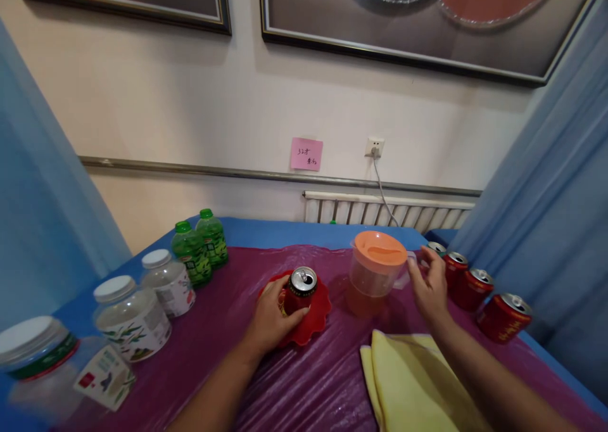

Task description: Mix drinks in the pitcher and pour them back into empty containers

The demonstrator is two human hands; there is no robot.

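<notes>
Head view showed the left hand [270,321] wrapped around a red drink can [300,291], fingers curled on its side, the can upright with its pull-tab top unopened as far as could be told; it stood on a red scalloped plate [317,321] near the middle of the purple plastic table cover [304,387]. At about three o'clock from the can stood a clear pitcher [373,280] with an orange lid [380,248] and orange liquid low inside. The right hand [430,289] was at the pitcher's handle side, fingers loosely spread and partly curled; whether they actually touched the handle could not be told. Beyond that hand, toward two and three o'clock, a row of four red cans [475,289] lay along the table edge. A folded yellow cloth [418,381] lay at five o'clock from the plate, under the right forearm. At nine to eleven o'clock stood two green bottles [202,248] and three clear white-lidded jars [130,315]. On the wall behind were a pink note [306,154], a socket with a cable [375,147] and a radiator [380,210]
</notes>
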